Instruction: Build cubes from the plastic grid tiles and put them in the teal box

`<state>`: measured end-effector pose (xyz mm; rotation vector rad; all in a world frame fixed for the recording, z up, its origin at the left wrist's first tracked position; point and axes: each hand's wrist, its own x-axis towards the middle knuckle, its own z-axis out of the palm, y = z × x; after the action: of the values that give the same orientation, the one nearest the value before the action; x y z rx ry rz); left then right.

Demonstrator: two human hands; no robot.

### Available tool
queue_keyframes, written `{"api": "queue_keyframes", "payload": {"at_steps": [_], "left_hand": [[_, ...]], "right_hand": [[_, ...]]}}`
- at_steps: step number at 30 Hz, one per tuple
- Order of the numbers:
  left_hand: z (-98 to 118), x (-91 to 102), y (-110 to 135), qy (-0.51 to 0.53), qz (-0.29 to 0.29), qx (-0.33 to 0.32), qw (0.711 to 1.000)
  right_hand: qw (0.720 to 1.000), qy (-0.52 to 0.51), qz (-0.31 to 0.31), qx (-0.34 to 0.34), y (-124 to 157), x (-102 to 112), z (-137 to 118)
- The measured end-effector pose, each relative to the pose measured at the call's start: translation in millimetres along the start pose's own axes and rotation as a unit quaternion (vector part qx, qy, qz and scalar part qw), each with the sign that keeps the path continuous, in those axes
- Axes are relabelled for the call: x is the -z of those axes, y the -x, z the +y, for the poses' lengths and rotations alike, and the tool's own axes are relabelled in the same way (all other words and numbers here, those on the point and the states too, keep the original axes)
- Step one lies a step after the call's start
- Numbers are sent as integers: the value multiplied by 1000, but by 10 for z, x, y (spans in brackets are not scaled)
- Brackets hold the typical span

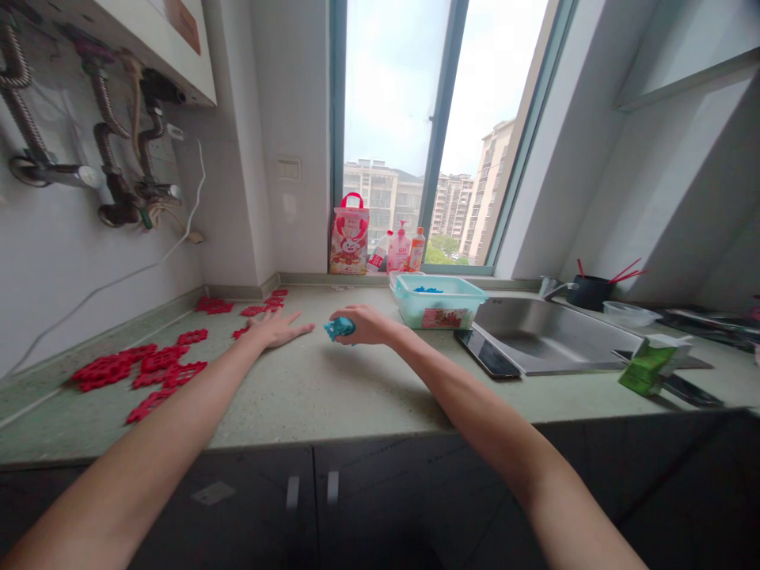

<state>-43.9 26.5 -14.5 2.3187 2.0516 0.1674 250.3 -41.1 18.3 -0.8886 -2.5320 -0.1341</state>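
Note:
My right hand (368, 324) is wrapped round a bunched light-blue cloth (340, 328), held just over the middle of the countertop (297, 396). To its left, my left hand (278, 329) is spread with the fingers apart, low over the counter beside several red openwork pieces (160, 359). Some of those red pieces lie partly behind the left hand, and others are scattered or overlapped toward the left wall. Whether the left palm touches anything underneath is hidden.
A light-blue plastic basin (407, 310) with something blue inside stands right of my hands. Beyond it are a black phone (488, 354), a steel sink (552, 336) and a green carton (647, 366). Bottles (399, 250) and a red-handled bag (349, 241) stand by the window.

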Motion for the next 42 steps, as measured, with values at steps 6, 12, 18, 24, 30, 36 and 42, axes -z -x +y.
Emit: {"api": "queue_keyframes", "payload": {"at_steps": [6,12,18,24,30,36,42], "left_hand": [[-14,-19,-18,2,0,-1,1000],[-19,-28,-29,2,3,2,1000],[3,-2,-1,4,-2,2,1000],[-14,-18,-19,4,1,1,1000],[-32,-20,-36,4,-3,0,1000],[-16,-5,-2,1,-5,1,1000],[-10,-11,3,2,-1,1,1000]], "right_hand": [[996,60,58,14,24,239,17],[984,107,141,-26,92,512,151],[945,168,242,-139,260,774,457],[902,214,287,-243,523,931,846],[875,228,304,-300,689,923,1083],[872,223,320,-295,694,901,1136],[875,231,313,-288,696,917,1144]]}}
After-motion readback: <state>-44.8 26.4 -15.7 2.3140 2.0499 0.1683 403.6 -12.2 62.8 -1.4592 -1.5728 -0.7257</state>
